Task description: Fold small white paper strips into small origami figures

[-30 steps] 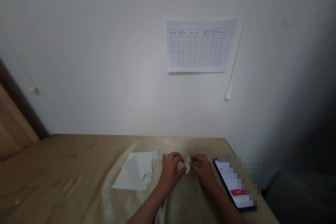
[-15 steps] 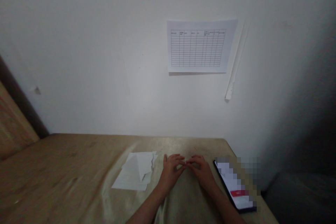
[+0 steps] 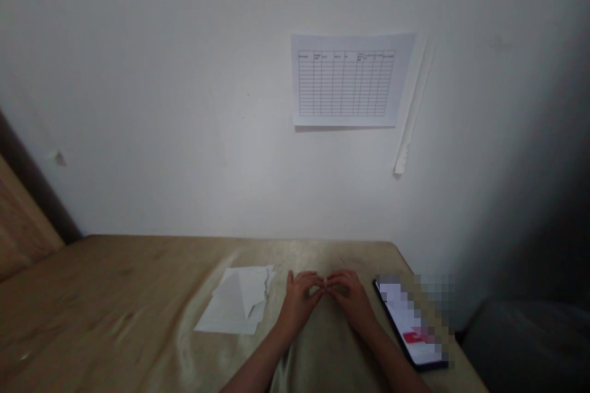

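My left hand (image 3: 302,295) and my right hand (image 3: 349,295) meet above the cloth-covered table. Thumb and forefinger of each are pinched, and the fingertips of both nearly touch. Between them is a small white scrap (image 3: 325,283), mostly hidden by the fingers and too small to make out well. Left of my left hand lies a loose stack of white paper sheets (image 3: 230,307), with torn, jagged right edges and one folded piece on top. A phone (image 3: 410,325) with its screen lit rests to the right of my right hand, partly blurred by pixelation.
The tabletop (image 3: 115,295) has a shiny, wrinkled beige cover. Behind it rises a white wall (image 3: 161,104) bearing a printed table sheet (image 3: 345,83) and a loose strip (image 3: 412,116). A wooden piece (image 3: 23,221) stands at far left, a dark rounded object (image 3: 525,344) at lower right.
My fingers have shifted slightly at the pinch, and less of the white scrap shows. The view has moved a little; the paper and phone stay where they lay.
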`<control>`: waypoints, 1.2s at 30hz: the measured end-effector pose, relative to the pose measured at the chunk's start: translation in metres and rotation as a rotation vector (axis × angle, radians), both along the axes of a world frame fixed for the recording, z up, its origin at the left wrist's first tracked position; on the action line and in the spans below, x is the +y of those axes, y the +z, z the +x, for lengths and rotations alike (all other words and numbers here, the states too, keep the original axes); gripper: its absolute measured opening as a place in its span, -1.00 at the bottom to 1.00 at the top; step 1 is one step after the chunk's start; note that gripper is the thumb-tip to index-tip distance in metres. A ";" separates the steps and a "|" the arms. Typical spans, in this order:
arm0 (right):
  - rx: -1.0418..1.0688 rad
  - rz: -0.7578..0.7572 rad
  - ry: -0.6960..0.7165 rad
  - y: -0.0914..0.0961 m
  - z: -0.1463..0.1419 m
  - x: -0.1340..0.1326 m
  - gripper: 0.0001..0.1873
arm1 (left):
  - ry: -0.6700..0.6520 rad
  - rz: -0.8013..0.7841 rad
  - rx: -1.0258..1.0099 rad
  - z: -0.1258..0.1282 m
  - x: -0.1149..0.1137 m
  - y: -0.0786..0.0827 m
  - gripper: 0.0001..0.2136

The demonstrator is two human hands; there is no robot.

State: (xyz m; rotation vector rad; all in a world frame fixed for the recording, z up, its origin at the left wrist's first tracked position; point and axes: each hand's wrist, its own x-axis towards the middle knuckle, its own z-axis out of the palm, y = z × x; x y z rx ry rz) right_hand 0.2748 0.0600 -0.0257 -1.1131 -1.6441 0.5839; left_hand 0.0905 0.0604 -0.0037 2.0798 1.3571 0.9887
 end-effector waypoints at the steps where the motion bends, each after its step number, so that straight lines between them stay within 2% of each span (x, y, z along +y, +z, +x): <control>1: 0.003 -0.005 0.015 0.000 0.000 0.000 -0.81 | 0.001 -0.003 -0.003 0.000 -0.001 0.001 -0.88; 11: 0.016 -0.025 -0.012 0.004 -0.004 -0.003 -0.60 | 0.013 -0.051 -0.007 -0.001 0.000 0.000 -0.88; 17: -0.004 -0.032 0.007 0.005 -0.003 -0.004 -0.69 | 0.006 -0.091 0.003 -0.001 0.000 0.000 -0.89; 25: -0.017 -0.052 0.063 0.001 -0.002 0.000 -0.72 | -0.001 -0.051 0.033 -0.001 0.002 -0.003 -0.91; 30: -0.027 -0.063 0.052 0.004 -0.002 -0.001 -0.72 | -0.025 -0.024 0.043 -0.001 0.004 -0.002 -0.94; 36: -0.062 -0.005 0.016 0.003 -0.004 -0.002 -0.81 | -0.019 0.005 0.038 -0.001 0.006 -0.005 -0.94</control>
